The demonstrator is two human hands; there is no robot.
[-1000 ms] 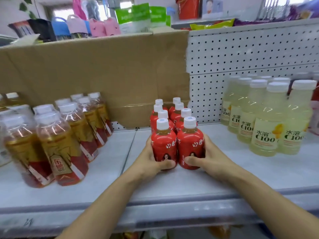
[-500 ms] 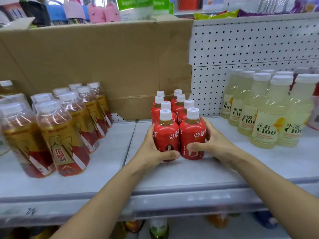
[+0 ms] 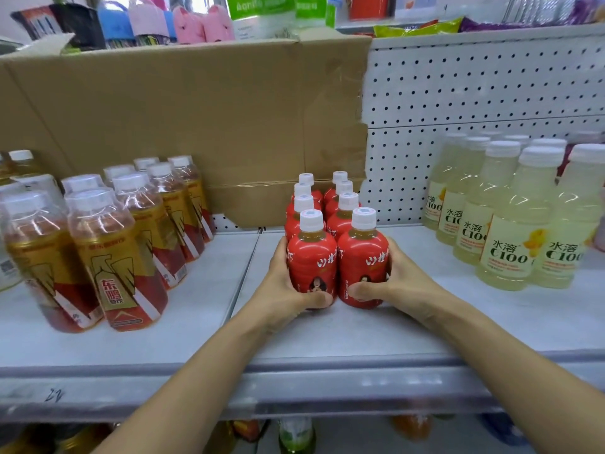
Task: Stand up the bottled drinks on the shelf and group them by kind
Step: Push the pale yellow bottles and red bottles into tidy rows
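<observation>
Several small red-labelled bottles with white caps stand upright in two rows at the middle of the grey shelf (image 3: 327,339). My left hand (image 3: 284,290) grips the front left red bottle (image 3: 311,257), thumb across its base. My right hand (image 3: 396,283) grips the front right red bottle (image 3: 363,257) the same way. The two front bottles touch each other. To the left stand several amber bottles with gold and red labels (image 3: 114,257). On the right stand several pale yellow bottles marked C100 (image 3: 510,231).
A brown cardboard sheet (image 3: 196,126) leans against the shelf's back, and white pegboard (image 3: 474,86) shows to its right. Colourful goods sit above the cardboard. More bottles (image 3: 294,434) show on the shelf below. Bare shelf lies between the bottle groups.
Both hands have kept their hold on the two front red bottles. The view shifted slightly; the red group looks a little nearer to the front than half a second ago.
</observation>
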